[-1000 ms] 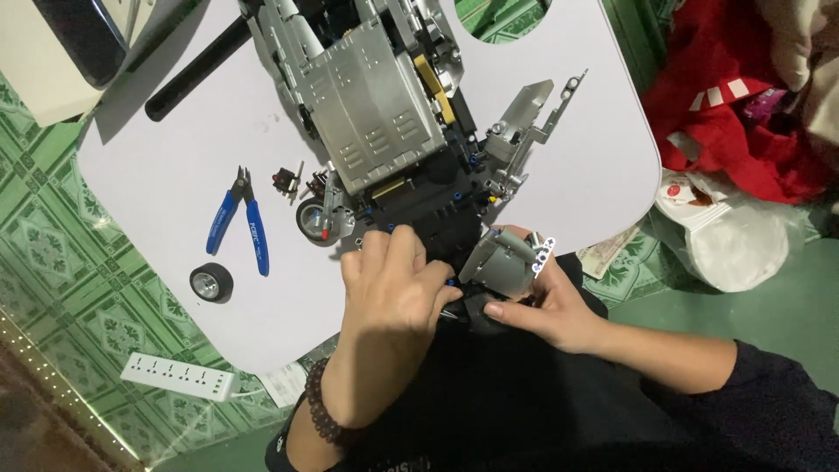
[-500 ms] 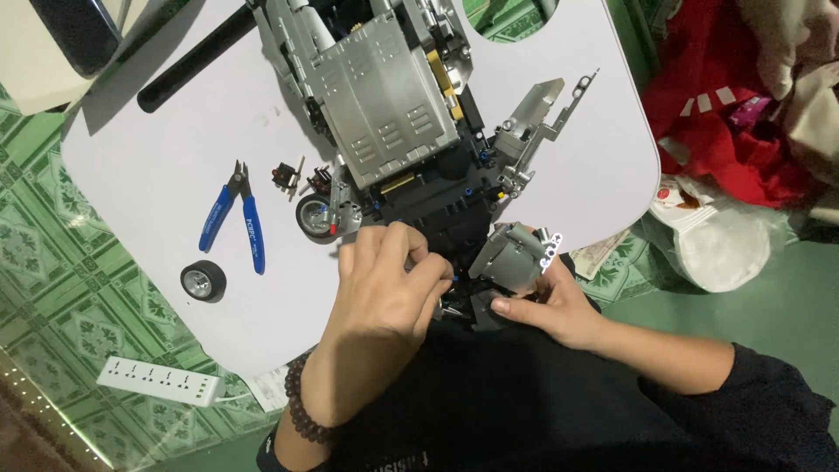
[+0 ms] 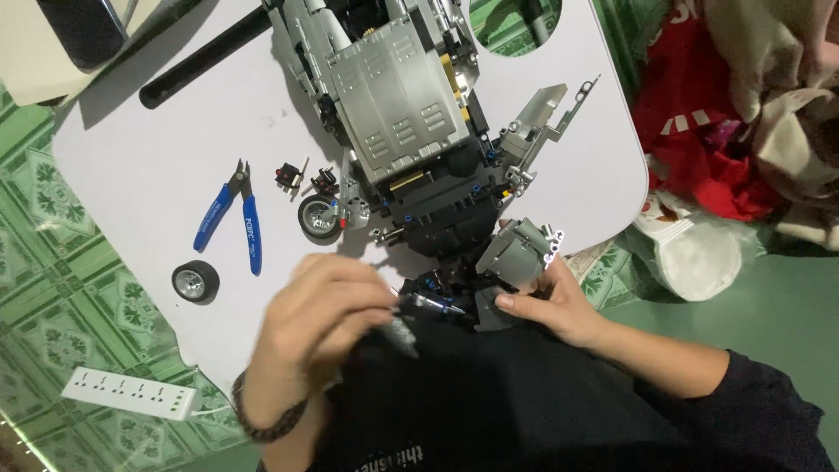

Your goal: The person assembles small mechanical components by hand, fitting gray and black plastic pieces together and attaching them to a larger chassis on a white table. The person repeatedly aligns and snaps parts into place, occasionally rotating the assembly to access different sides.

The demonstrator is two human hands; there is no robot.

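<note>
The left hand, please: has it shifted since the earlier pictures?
Yes. The left hand has slid leftward and a little toward the person, away from the grey model panel it previously reached beside; the loose wheel now lies closer to it.

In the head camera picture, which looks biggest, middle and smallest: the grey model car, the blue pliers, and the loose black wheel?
1. Grey model car, by far the largest.
2. Blue pliers, mid-sized.
3. Loose black wheel, smallest.
All three lie on the same white table, so nearness barely affects this.

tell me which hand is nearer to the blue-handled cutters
Left. The left hand sits just right of and below the blue-handled cutters; the right hand is far across, by the grey panel.
</note>
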